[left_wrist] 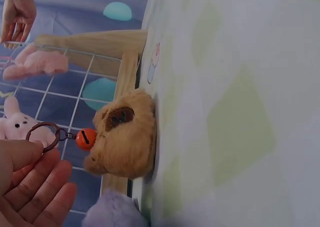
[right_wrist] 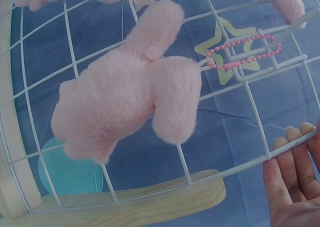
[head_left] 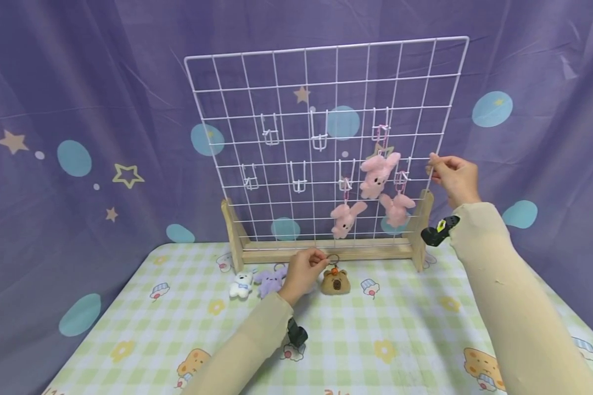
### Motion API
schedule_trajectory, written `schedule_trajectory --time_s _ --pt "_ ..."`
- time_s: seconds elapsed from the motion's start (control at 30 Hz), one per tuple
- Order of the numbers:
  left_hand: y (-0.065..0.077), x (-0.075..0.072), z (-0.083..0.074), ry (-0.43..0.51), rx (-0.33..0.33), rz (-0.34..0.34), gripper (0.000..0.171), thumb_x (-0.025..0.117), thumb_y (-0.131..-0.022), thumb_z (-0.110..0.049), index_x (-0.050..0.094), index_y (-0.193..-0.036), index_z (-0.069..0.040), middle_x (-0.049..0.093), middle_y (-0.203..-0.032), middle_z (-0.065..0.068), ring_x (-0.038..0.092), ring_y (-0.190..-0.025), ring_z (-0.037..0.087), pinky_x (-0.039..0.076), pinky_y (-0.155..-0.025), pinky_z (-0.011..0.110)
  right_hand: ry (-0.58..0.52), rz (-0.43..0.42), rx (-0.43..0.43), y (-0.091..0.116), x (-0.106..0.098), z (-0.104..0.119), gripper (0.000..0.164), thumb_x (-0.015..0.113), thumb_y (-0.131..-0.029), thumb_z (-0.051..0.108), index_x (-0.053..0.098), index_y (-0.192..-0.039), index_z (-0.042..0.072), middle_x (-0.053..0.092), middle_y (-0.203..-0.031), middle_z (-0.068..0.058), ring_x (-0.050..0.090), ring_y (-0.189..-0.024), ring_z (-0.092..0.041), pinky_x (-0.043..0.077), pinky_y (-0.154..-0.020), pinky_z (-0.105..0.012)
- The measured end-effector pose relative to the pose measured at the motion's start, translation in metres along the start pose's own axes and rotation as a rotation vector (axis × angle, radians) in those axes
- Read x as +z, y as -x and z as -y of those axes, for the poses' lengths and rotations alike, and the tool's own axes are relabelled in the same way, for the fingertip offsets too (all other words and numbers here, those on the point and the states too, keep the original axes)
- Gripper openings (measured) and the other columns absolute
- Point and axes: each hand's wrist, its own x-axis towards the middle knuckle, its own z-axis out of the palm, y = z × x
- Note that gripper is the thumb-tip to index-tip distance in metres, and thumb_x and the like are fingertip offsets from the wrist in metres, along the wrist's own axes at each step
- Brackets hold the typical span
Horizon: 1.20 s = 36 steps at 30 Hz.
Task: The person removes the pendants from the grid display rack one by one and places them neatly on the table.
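Observation:
My left hand [head_left: 303,271] pinches the metal ring [left_wrist: 44,123] of a brown plush keychain [head_left: 336,285] between thumb and forefinger. An orange bell [left_wrist: 86,139] joins the ring to the plush, which rests on the tablecloth. Higher up on the right, my right hand [head_left: 456,176] holds the side wire of a white wire grid rack [head_left: 337,46], fingertips behind it in the right wrist view. Three pink rabbit plush keychains [head_left: 378,176] hang from hooks on the rack's right part; one rabbit [right_wrist: 115,94] fills much of the right wrist view.
A white plush keychain [head_left: 241,285] and a purple plush keychain [head_left: 270,281] lie left of my left hand. Bare white hooks [head_left: 299,185] are on the rack's left and middle. A wooden base [head_left: 328,253] supports the rack on a checked tablecloth [head_left: 346,351], before a purple curtain [head_left: 104,66].

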Motion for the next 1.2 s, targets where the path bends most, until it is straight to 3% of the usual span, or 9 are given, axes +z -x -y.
schedule_trajectory --time_s 0.13,0.37,0.6,0.7,1.2 --pt "-0.002 0.000 0.005 0.001 -0.004 -0.008 0.006 0.069 -0.084 -0.007 0.066 -0.083 -0.002 0.067 -0.076 0.006 0.059 -0.068 0.010 0.051 -0.064 0.021 0.065 -0.019 0.000 -0.013 -0.006 -0.014 0.041 0.078 -0.073 0.040 0.073 -0.098 0.008 0.073 -0.090 -0.005 0.069 -0.077 -0.015 0.056 -0.067 -0.024" --pt "-0.009 0.000 0.009 -0.017 -0.022 -0.008 0.006 0.070 -0.084 -0.007 0.067 -0.081 -0.003 0.067 -0.074 0.005 0.058 -0.064 0.008 0.050 -0.060 0.021 -0.004 -0.003 0.005 -0.013 -0.008 -0.013 0.030 0.075 -0.080 0.030 0.073 -0.096 0.005 0.073 -0.087 -0.007 0.068 -0.073 -0.015 0.056 -0.066 -0.025" --pt "-0.014 0.001 0.012 -0.022 -0.075 -0.021 0.006 0.073 -0.082 -0.010 0.069 -0.079 -0.006 0.069 -0.074 0.004 0.058 -0.064 0.008 0.050 -0.061 0.022 0.027 -0.017 -0.107 -0.056 -0.027 -0.056 0.046 0.079 -0.073 0.040 0.071 -0.099 0.003 0.072 -0.089 -0.011 0.068 -0.075 -0.020 0.056 -0.064 -0.027" --pt "-0.016 0.001 0.014 -0.019 -0.072 -0.029 0.006 0.074 -0.081 -0.010 0.070 -0.079 -0.006 0.069 -0.074 0.004 0.059 -0.064 0.008 0.049 -0.060 0.022 0.035 -0.031 -0.139 -0.065 -0.031 -0.067 0.047 0.079 -0.073 0.040 0.071 -0.099 0.002 0.071 -0.090 -0.013 0.068 -0.075 -0.022 0.056 -0.063 -0.027" --pt "-0.022 0.001 0.017 -0.027 -0.081 -0.067 0.003 0.073 -0.079 -0.004 0.072 -0.082 -0.003 0.071 -0.078 0.007 0.064 -0.069 0.014 0.051 -0.064 0.022 0.058 -0.066 -0.148 -0.065 -0.026 -0.068 0.047 0.080 -0.071 0.041 0.072 -0.097 0.003 0.072 -0.088 -0.012 0.068 -0.072 -0.022 0.056 -0.060 -0.026"
